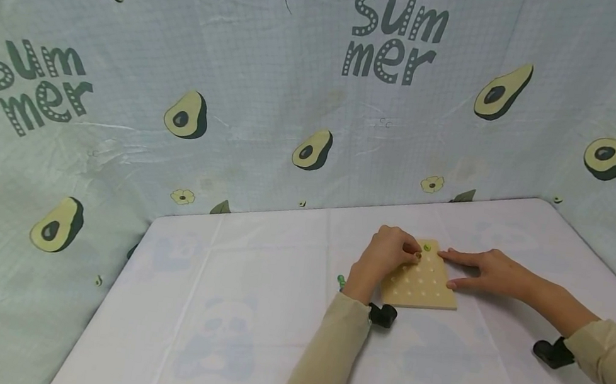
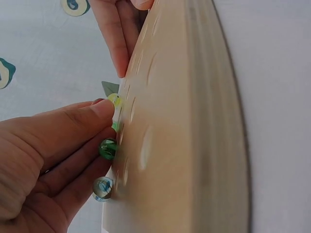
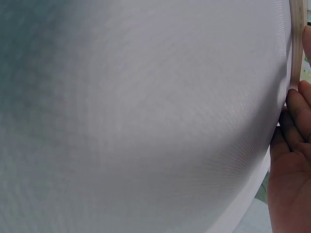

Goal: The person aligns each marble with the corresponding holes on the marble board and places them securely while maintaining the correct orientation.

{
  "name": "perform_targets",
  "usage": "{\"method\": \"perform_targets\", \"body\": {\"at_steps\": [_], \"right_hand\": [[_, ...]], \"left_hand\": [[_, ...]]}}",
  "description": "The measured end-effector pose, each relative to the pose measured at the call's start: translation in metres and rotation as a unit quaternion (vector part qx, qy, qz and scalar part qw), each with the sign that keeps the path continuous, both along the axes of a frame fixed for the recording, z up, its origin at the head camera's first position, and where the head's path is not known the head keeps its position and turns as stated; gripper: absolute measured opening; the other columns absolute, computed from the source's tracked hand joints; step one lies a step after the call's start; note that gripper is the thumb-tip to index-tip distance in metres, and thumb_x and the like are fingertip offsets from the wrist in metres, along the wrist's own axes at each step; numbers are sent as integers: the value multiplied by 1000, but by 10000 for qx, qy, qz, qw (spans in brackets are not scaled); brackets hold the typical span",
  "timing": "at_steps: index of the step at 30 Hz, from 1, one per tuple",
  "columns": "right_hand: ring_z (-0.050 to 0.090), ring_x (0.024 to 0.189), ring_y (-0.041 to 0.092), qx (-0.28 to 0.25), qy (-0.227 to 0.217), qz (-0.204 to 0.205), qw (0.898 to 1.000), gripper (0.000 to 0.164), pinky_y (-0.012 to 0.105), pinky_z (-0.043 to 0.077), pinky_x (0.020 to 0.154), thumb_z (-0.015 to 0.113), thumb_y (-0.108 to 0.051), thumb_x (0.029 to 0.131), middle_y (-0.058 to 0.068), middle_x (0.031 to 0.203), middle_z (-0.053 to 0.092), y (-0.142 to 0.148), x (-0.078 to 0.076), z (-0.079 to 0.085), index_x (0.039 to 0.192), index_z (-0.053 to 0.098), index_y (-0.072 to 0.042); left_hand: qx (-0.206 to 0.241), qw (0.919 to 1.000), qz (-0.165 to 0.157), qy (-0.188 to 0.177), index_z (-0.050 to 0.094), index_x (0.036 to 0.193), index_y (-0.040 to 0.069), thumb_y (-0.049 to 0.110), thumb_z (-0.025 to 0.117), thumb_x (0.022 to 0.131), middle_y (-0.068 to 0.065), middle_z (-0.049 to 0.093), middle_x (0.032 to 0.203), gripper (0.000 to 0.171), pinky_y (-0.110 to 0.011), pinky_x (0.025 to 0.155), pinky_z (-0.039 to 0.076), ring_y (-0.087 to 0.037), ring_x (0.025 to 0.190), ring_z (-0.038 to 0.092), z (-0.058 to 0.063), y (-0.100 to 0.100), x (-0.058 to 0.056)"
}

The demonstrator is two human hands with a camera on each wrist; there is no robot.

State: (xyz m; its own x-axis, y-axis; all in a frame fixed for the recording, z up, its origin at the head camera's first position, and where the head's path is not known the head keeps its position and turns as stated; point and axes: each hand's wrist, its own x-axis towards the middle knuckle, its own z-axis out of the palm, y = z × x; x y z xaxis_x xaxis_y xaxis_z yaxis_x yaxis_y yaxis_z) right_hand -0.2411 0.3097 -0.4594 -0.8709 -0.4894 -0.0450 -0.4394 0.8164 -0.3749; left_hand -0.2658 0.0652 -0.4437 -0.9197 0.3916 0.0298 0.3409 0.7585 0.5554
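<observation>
Now apparently pinching a small marble (image 1: 418, 255), mostly hidden, with left hand (image 1: 385, 254), thumb to fingertips, near the far edge of the dimpled board (image 1: 429, 289), just beside a yellow-green marble (image 1: 427, 247). Probably mid-placement; next, line up, then ease fingers apart. Arching left hand in from the left; touching right edge with right hand (image 1: 497, 274), spread and empty.

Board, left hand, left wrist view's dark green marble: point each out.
Board (image 1: 426, 280), head view: bare top surface.
Left hand (image 1: 383, 254), head view: back of hand.
Dark green marble (image 2: 107, 149), left wrist view: visible middle.
</observation>
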Motion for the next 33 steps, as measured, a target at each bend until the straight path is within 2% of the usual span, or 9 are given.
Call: {"method": "perform_targets", "body": {"at_steps": [2, 7, 13, 18, 26, 29, 33], "right_hand": [[62, 104, 24, -17, 10, -9, 10000, 81, 59, 51, 94, 73, -63, 84, 22, 146, 53, 0, 0, -1, 147, 56, -15], [61, 120, 38, -75, -20, -50, 10000, 80, 62, 49, 96, 73, -61, 85, 21, 147, 52, 0, 1, -2, 147, 56, -15], [61, 120, 37, -47, 3, -78, 10000, 80, 62, 49, 96, 73, -61, 85, 20, 147, 52, 1, 0, -3, 148, 55, -16], [60, 123, 40, -98, -24, -41, 9999, 80, 62, 48, 97, 73, -62, 85, 20, 148, 51, 1, 0, -3, 148, 55, -16], [62, 118, 35, -54, -27, -24, 10000, 80, 61, 49, 96, 72, -63, 85, 20, 147, 52, 1, 1, -1, 148, 55, -16], [62, 118, 35, -37, -42, -26, 10000, 80, 62, 49, 96, 72, -63, 85, 21, 148, 51, 1, 2, 0, 148, 55, -16], [61, 119, 38, -15, -81, -20, 10000, 81, 62, 49, 96, 71, -64, 85, 21, 148, 51, 1, 0, 0, 148, 54, -17]], "left_hand": [[20, 10000, 82, -31, 82, 100, 18, 22, 80, 89, 12, 74, 87, 12, -14, 70, 49, 2, 78, 60, 0, 1, 2], [55, 9995, 294, -96, 82, 101, 17, 22, 80, 89, 10, 74, 88, 12, -15, 68, 49, 0, 78, 60, 0, 4, 5], [220, 9987, 437, -164, 82, 101, 15, 19, 81, 89, 8, 74, 87, 12, -16, 66, 50, -2, 78, 61, 1, 6, 7], [146, 9988, 440, -155, 82, 100, 15, 18, 81, 89, 8, 74, 88, 12, -15, 67, 49, -1, 79, 61, 1, 6, 6], [154, 9997, 180, -35, 81, 105, 15, 19, 80, 90, 9, 74, 91, 15, -14, 67, 49, 0, 79, 60, 3, 3, 9], [315, 9994, -29, 104, 81, 107, 15, 20, 79, 91, 9, 74, 94, 17, -14, 71, 49, 0, 83, 60, 3, -3, 9], [541, 9981, -277, 71, 81, 108, 17, 22, 79, 91, 11, 75, 97, 18, -15, 77, 51, -1, 90, 62, 7, -17, 6]]}}
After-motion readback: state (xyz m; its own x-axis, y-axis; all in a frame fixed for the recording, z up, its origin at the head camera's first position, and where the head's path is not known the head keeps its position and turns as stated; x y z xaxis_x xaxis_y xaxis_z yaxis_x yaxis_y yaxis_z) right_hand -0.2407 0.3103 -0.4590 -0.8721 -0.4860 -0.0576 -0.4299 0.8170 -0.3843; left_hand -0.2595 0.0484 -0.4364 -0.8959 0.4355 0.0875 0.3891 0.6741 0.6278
